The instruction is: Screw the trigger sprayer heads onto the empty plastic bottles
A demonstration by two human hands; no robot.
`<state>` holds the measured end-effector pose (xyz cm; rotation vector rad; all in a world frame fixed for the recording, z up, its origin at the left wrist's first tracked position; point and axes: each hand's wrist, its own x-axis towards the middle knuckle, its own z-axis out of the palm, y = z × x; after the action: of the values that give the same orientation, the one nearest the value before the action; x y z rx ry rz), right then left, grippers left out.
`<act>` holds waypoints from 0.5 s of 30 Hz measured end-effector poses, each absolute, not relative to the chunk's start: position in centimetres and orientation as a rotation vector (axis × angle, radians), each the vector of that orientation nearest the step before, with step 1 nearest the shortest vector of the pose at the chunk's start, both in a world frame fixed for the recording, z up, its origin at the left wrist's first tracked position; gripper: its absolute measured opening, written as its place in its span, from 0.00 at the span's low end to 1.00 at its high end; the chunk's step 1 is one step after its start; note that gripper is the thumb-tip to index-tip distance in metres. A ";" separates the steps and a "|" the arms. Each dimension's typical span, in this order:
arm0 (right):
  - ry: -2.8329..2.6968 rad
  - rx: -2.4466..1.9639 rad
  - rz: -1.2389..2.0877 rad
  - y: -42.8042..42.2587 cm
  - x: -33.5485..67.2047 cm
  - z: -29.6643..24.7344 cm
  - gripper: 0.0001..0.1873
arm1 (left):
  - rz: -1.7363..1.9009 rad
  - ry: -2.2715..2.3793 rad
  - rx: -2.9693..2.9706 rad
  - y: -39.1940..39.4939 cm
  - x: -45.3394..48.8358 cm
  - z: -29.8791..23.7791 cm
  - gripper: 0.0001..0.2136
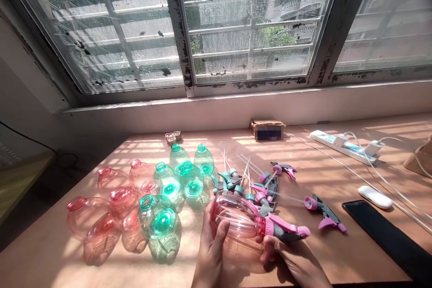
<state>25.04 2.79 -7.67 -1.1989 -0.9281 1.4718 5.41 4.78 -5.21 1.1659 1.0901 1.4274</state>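
Presently I see my left hand (212, 245), fingers wrapped around a pink spray bottle (234, 216) over the near worktop (184, 274), my right hand (286, 254) gripping its trigger head (286, 227); loose trigger sprayers (324, 213) lie beyond, green bottles (161, 219) left.

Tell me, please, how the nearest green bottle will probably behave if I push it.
The nearest green bottle is probably light for its size, since its see-through body seems empty. It may be slippery, as its surface looks smooth and shiny. Pushed high up, it could tip, because it stands upright.
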 end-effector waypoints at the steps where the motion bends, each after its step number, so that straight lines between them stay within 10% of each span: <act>1: -0.930 -1.191 1.464 2.9 25.1 -8.0 0.26 | 1.432 1.090 1.174 4.7 5.5 -5.1 0.26; 15: -1.028 -1.186 1.511 3.2 26.3 -8.0 0.35 | 1.440 0.988 1.200 4.5 5.3 -5.8 0.29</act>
<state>26.29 3.21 -7.98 -1.1857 -1.0283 1.5112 5.31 4.50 -5.85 1.1999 0.9880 1.4404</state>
